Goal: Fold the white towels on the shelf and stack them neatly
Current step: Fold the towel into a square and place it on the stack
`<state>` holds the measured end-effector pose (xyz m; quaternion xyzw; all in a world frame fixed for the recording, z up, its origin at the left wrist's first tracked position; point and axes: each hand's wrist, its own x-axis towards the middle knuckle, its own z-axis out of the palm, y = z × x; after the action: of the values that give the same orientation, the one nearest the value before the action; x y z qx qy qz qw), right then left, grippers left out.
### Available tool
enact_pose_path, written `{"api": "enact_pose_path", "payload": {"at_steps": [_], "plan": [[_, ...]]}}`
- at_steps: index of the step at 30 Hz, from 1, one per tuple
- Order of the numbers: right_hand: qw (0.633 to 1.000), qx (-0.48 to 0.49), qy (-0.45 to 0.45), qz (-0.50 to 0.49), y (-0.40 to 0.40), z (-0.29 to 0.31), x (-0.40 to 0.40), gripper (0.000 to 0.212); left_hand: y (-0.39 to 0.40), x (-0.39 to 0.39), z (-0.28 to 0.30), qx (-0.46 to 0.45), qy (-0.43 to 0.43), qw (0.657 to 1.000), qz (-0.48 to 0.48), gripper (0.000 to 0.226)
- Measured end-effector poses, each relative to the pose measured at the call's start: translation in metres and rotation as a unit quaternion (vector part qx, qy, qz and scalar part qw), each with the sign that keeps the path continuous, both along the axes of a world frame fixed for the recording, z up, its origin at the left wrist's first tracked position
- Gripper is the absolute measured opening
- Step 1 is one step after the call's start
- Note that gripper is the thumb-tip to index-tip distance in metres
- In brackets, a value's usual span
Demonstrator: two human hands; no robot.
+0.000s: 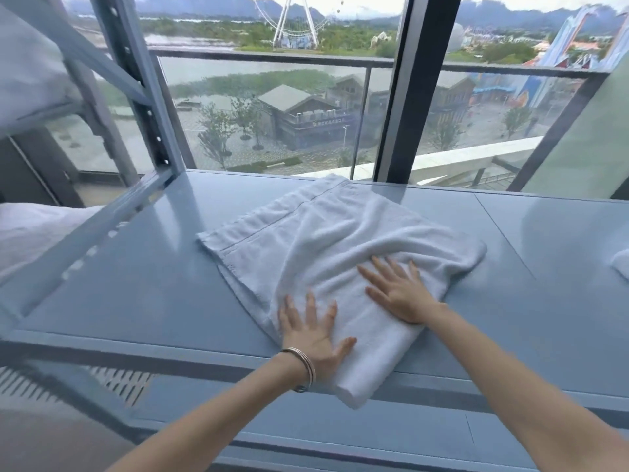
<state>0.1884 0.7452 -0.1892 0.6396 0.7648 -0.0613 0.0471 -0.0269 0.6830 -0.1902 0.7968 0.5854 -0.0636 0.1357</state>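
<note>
White towel lay folded and rumpled at mid-shelf, its near corner overhanging the front edge of the grey-blue metal shelf. Left hand, bangles at the wrist, pressed flat on it, fingers spread. Right hand likewise flat, fingers apart. Another white cloth showed at the shelf's right edge. Window behind the shelf's back edge.

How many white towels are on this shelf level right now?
2: one towel under both hands, left hand and right hand; a second towel's corner at the right edge. More may lie outside view.
</note>
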Motion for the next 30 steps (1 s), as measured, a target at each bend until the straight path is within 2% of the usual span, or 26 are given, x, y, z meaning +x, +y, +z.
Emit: {"api": "enact_pose_path", "payload": {"at_steps": [1, 2, 5, 7, 8, 10, 12, 13, 15, 18, 20, 23, 24, 27, 29, 30], "plan": [[1.000, -0.001, -0.006, -0.005, -0.004, 0.001, 0.017, 0.101, -0.007, 0.015, 0.003, -0.019, 0.010, 0.999, -0.027, 0.100], [1.000, -0.004, -0.015, -0.023, -0.007, 0.002, 0.035, 0.096, -0.010, 0.029, 0.007, -0.035, 0.018, 0.998, -0.058, 0.103], [0.985, -0.028, -0.077, -0.152, -0.017, 0.019, 0.073, 0.053, -0.004, 0.064, 0.027, -0.041, 0.018, 0.987, -0.153, 0.073], [0.978, 0.009, -0.099, -0.182, -0.027, 0.027, 0.069, 0.050, 0.011, 0.075, 0.039, -0.060, -0.069, 0.975, -0.200, 0.062], [0.982, 0.032, -0.080, -0.166, -0.035, 0.027, 0.059, 0.053, 0.019, 0.076, 0.044, -0.077, -0.156, 0.962, -0.210, 0.054], [0.992, 0.057, 0.000, -0.115, -0.060, 0.019, 0.033, 0.080, 0.033, 0.062, 0.051, -0.051, -0.290, 0.934, -0.204, 0.036], [0.995, 0.034, 0.025, -0.086, -0.092, 0.006, 0.021, 0.100, 0.053, 0.038, 0.049, 0.036, -0.326, 0.928, -0.173, 0.033], [0.996, 0.027, 0.023, -0.082, -0.102, -0.001, 0.026, 0.102, 0.064, 0.023, 0.046, 0.070, -0.312, 0.935, -0.153, 0.033], [0.995, 0.028, 0.022, -0.092, -0.110, -0.008, 0.052, 0.090, 0.082, -0.004, 0.038, 0.096, -0.249, 0.954, -0.134, 0.026], [0.993, -0.014, 0.014, -0.120, -0.105, 0.003, 0.090, 0.074, 0.086, -0.019, 0.026, 0.063, -0.184, 0.963, -0.187, 0.020], [0.993, -0.027, 0.001, -0.114, -0.104, 0.010, 0.088, 0.069, 0.080, -0.013, 0.018, 0.082, -0.162, 0.957, -0.226, 0.024], [0.993, 0.006, 0.088, -0.073, -0.107, 0.007, 0.052, 0.109, 0.075, -0.002, 0.013, 0.136, -0.163, 0.931, -0.295, 0.030], [0.993, 0.009, 0.102, -0.064, -0.110, 0.004, 0.040, 0.113, 0.074, 0.000, 0.013, 0.165, -0.162, 0.919, -0.321, 0.028], [0.996, 0.030, 0.060, -0.051, -0.117, -0.008, 0.027, 0.104, 0.076, 0.001, 0.012, 0.266, -0.125, 0.866, -0.405, 0.019], [0.997, 0.049, 0.030, -0.051, -0.121, -0.012, 0.034, 0.091, 0.077, -0.006, 0.016, 0.309, -0.077, 0.842, -0.435, 0.008], [0.997, 0.053, 0.023, -0.053, -0.123, -0.012, 0.039, 0.084, 0.079, -0.010, 0.017, 0.315, -0.072, 0.839, -0.438, 0.013]]}}
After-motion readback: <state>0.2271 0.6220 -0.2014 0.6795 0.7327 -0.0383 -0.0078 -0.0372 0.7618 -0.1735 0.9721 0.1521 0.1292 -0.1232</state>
